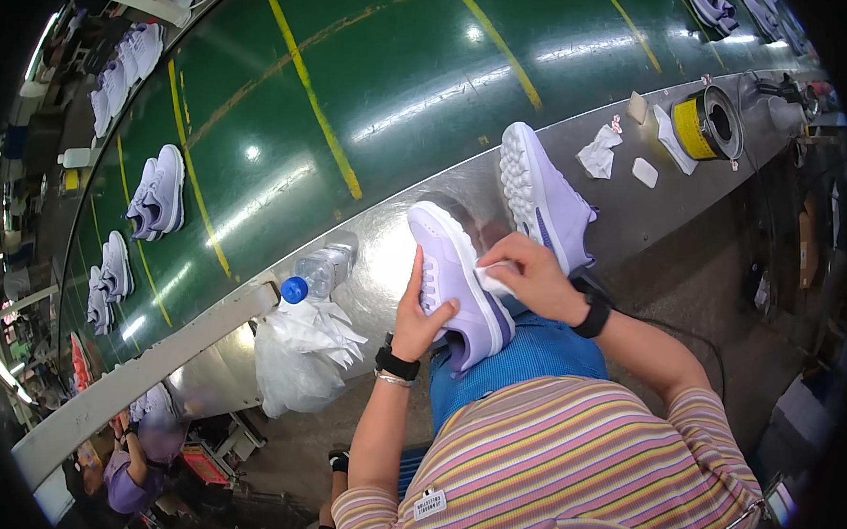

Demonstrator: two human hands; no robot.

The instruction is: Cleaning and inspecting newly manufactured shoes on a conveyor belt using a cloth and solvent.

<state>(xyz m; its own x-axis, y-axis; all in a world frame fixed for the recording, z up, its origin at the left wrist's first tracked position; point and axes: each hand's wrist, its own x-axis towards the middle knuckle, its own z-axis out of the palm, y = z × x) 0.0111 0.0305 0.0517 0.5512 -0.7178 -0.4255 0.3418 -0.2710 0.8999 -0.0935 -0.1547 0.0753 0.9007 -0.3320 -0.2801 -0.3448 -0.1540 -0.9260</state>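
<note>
Lavender shoe (459,272), probably light and soft-sided (midfoot suits gripping).
The left hand (421,320) clasps its left side; the right hand (536,280) pinches white cloth (494,279) by the sole's right edge, at the counter's (665,212) near edge.

You hold a lilac lace-up sneaker (456,274) with white midsole and darker purple heel trim, toe toward 11 o'clock, heel toward 5; your crumpled white cloth (491,279) sits at its 3 o'clock edge.
</note>
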